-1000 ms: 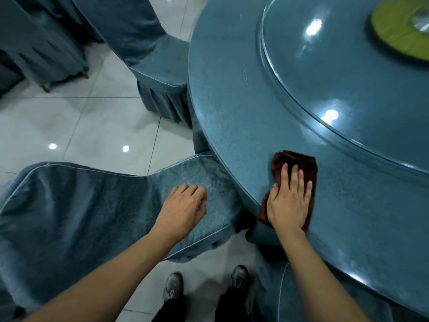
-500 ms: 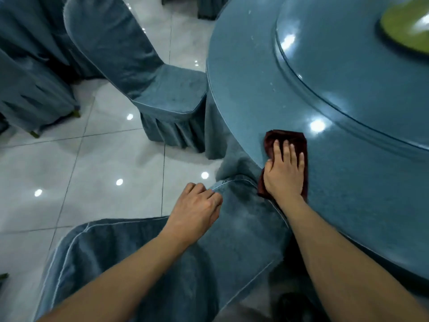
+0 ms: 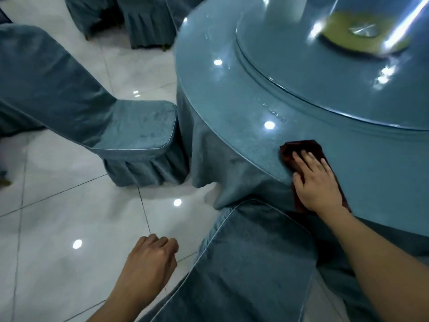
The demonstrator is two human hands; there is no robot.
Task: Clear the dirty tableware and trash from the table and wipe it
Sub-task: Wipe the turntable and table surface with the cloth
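A dark red cloth [image 3: 299, 147] lies flat near the edge of the round blue table [image 3: 222, 101]. My right hand [image 3: 318, 184] presses on it with straight, spread fingers and covers most of it. A few small wet specks [image 3: 274, 111] sit on the tabletop just beyond the cloth. My left hand [image 3: 151, 259] hangs over the floor beside a covered chair, its fingers loosely curled and holding nothing.
A glass turntable [image 3: 325, 84] with a yellow-green centre [image 3: 362, 33] fills the table's middle. A blue covered chair [image 3: 243, 263] stands right in front of me against the table; another [image 3: 97, 112] is at the left. More chairs [image 3: 144, 22] stand behind. White tiled floor [image 3: 69, 217] lies between.
My right hand slid the cloth along the table's edge as I moved round it. My left hand came off the near chair's back and now hangs beside it.
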